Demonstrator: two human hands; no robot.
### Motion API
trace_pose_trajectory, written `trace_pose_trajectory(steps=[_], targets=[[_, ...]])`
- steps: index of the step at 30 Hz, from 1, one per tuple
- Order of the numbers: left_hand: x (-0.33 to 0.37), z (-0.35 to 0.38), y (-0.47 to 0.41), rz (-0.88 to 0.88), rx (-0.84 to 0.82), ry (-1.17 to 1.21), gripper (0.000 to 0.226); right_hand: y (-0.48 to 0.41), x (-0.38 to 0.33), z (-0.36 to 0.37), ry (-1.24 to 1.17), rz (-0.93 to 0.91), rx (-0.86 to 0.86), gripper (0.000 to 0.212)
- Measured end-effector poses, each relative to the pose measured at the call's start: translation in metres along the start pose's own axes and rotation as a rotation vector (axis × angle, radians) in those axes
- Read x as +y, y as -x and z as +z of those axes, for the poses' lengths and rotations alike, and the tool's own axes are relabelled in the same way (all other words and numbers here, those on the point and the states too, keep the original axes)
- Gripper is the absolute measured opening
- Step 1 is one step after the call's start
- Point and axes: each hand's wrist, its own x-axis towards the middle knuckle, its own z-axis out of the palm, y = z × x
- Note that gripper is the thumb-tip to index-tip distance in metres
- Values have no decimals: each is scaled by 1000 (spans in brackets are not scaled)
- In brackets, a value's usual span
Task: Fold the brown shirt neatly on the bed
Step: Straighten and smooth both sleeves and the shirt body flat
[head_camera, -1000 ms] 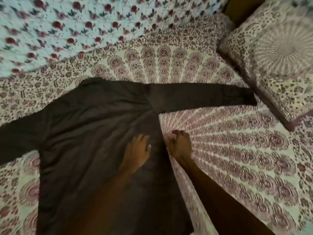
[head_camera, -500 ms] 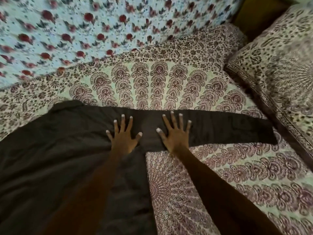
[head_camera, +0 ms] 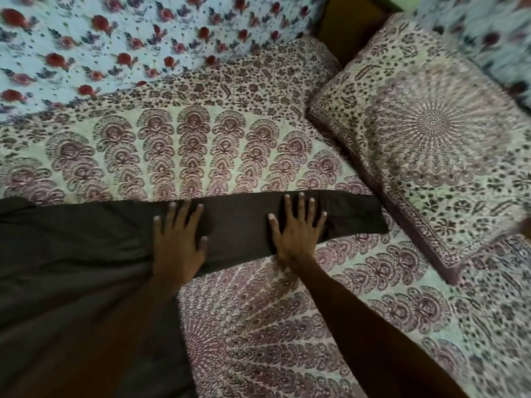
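Note:
The dark brown shirt (head_camera: 74, 271) lies flat on the patterned bed sheet (head_camera: 258, 326), its body filling the left and lower left of the view. Its right sleeve (head_camera: 244, 222) stretches straight out to the right, with the cuff near a pillow. My left hand (head_camera: 179, 239) presses flat, fingers spread, where the sleeve joins the body. My right hand (head_camera: 297, 228) lies flat with spread fingers further along the sleeve, toward the cuff. Neither hand grips the cloth. The shirt's left side runs out of frame.
A pillow (head_camera: 431, 139) in matching mandala print lies at the right, just past the cuff. A pale blue cloth with red flowers (head_camera: 129, 38) covers the far side. A dark wooden gap (head_camera: 344, 27) shows at the top between them.
Both hands moved from the shirt's side seam up to the sleeve, then slid apart along it to the right. The view shifted closer to the sleeve and pillow.

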Motion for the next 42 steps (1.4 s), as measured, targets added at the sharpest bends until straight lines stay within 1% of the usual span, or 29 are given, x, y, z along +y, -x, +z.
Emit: trace_pose_trajectory(steps=[1,2,3,4,7,10,14,17,19,20,21,22,23,24,25,27,29,31,33,35,37,39,41,42], targets=[[17,4,-6,47,-75,43,78,-5,2,0,2,-54,-15,68],[34,10,-12,43,-169,88,80,-10,9,1,2,-88,-29,68],[46,17,-15,12,-244,103,83,-13,19,2,4,-92,-32,68],[55,24,-18,-13,-282,80,87,-15,32,2,8,-67,-19,68],[61,32,-18,-41,-303,6,92,-17,80,-4,26,37,6,68],[59,29,-19,-35,-338,-2,93,-20,110,-11,34,43,-45,67],[63,24,-24,-58,-403,-8,94,-21,115,-19,-24,91,-72,66],[65,18,-26,-40,-408,2,96,-19,121,-23,15,43,-93,68],[63,14,-30,-23,-421,-1,95,-19,118,-30,8,58,-54,64],[61,11,-33,-26,-416,22,92,-16,112,-35,-8,78,4,59],[56,6,-34,-45,-375,104,87,-8,101,-41,-40,98,80,53],[48,0,-33,-68,-292,236,78,3,88,-43,-94,107,141,44],[41,-4,-32,-81,-182,363,67,18,75,-44,-171,103,160,35],[28,-10,-24,-87,-82,410,56,35,58,-42,-269,82,129,28],[15,-13,-17,-83,-12,381,47,54,40,-38,-353,56,63,23],[-13,-18,-1,-86,52,288,38,91,2,-27,-440,-5,-128,18],[-36,-24,5,-73,65,200,37,122,-36,-15,-478,-57,-245,19],[-60,-31,-4,-59,33,6,45,146,-74,-3,-497,-74,-349,33],[-75,-40,-18,-68,-83,-155,56,162,-101,6,-506,-68,-425,45],[-88,-45,-30,-61,-177,-207,60,170,-124,13,-511,-60,-445,52],[-97,-51,-40,-45,-206,-217,51,174,-140,15,-469,-94,-452,49],[-100,-59,-47,-27,-197,-223,39,175,-152,17,-432,-141,-460,36],[-104,-71,-51,-12,-157,-211,32,180,-161,18,-464,-184,-449,29],[-106,-77,-51,-5,-129,-200,31,184,-164,17,-502,-197,-438,31]])
